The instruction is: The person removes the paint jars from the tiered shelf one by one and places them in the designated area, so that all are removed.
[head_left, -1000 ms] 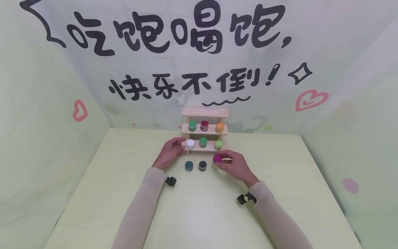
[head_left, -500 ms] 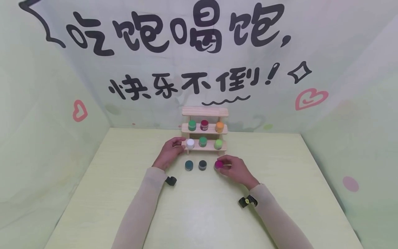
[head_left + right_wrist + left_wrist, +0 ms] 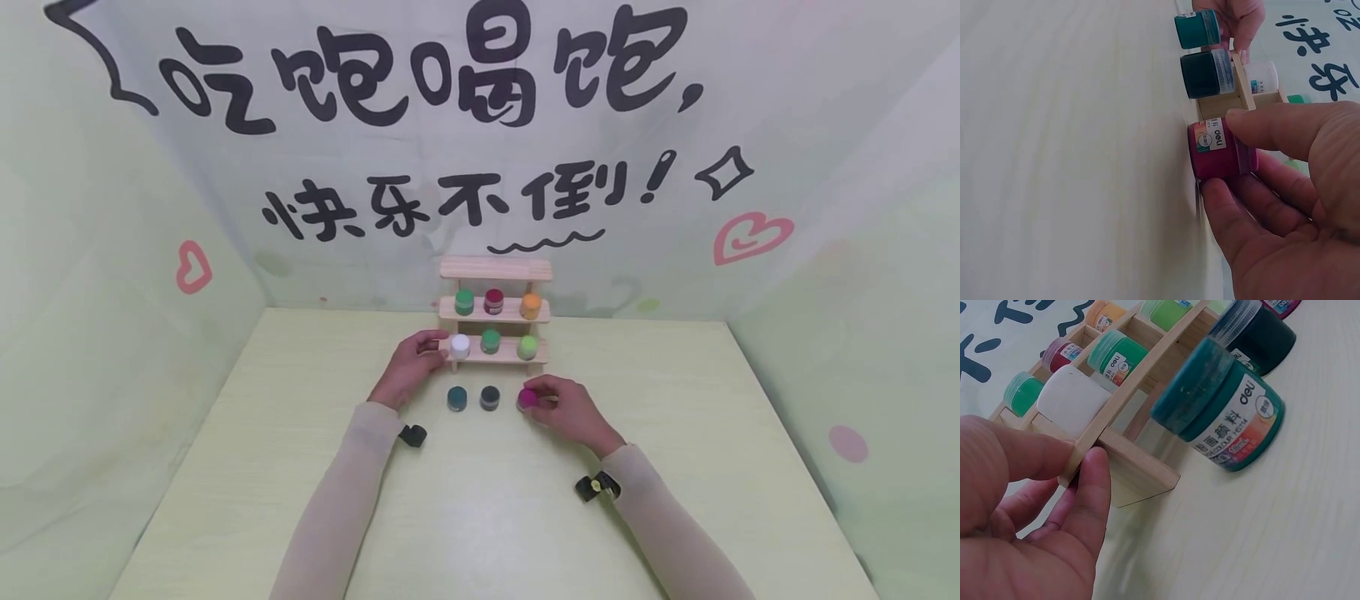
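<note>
Magenta jar (image 3: 1213,161) held upright, lid (image 3: 1247,157) up, axis vertical, between right-hand fingers (image 3: 1225,206).

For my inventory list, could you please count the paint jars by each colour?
Green jars: 2
Dark red jar: 1
Orange jar: 1
White jar: 1
Light green jar: 1
Teal jar: 1
Very dark jar: 1
Magenta jar: 1
Total: 9

Magenta jar (image 3: 1221,152), labelled, upright; just before three-tier wooden rack (image 3: 495,268).
</note>
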Available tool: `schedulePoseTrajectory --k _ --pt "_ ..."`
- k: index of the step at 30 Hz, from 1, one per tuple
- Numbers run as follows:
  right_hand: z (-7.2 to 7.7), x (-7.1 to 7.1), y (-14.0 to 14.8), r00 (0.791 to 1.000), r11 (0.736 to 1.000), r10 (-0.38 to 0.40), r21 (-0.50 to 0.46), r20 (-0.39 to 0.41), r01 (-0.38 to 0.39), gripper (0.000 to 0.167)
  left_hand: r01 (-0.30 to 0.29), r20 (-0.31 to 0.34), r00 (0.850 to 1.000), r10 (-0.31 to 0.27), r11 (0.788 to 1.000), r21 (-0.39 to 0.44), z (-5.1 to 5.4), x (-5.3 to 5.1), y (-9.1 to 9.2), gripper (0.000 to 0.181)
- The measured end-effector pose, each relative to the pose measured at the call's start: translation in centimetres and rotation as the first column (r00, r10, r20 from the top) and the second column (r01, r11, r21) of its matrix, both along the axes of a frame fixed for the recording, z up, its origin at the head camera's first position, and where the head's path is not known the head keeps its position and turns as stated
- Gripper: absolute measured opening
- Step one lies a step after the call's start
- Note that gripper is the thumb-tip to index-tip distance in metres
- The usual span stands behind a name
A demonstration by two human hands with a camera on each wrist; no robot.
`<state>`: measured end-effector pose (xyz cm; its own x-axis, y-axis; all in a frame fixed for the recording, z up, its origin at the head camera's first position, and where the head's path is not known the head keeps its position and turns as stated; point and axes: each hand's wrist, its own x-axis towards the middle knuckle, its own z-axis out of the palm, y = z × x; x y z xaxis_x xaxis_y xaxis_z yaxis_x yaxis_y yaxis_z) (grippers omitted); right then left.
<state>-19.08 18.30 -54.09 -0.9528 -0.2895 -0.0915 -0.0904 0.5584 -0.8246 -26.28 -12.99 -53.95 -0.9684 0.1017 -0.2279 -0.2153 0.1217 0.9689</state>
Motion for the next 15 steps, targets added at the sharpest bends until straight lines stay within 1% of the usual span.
schedulePoseTrajectory --k 6,15 --pt "0.23 0.00 0.11 1.000 1.000 0.006 -0.016 0.006 -0.005 0.039 -0.001 0.011 1.000 0.001 1.000 0.008 0.10 0.00 -0.03 0.041" --pt "0.86 -0.07 0.07 1.000 0.999 0.003 -0.050 -0.003 -0.003 0.043 0.005 0.016 1.000 -0.006 1.000 0.022 -0.22 -0.16 -0.19 0.041"
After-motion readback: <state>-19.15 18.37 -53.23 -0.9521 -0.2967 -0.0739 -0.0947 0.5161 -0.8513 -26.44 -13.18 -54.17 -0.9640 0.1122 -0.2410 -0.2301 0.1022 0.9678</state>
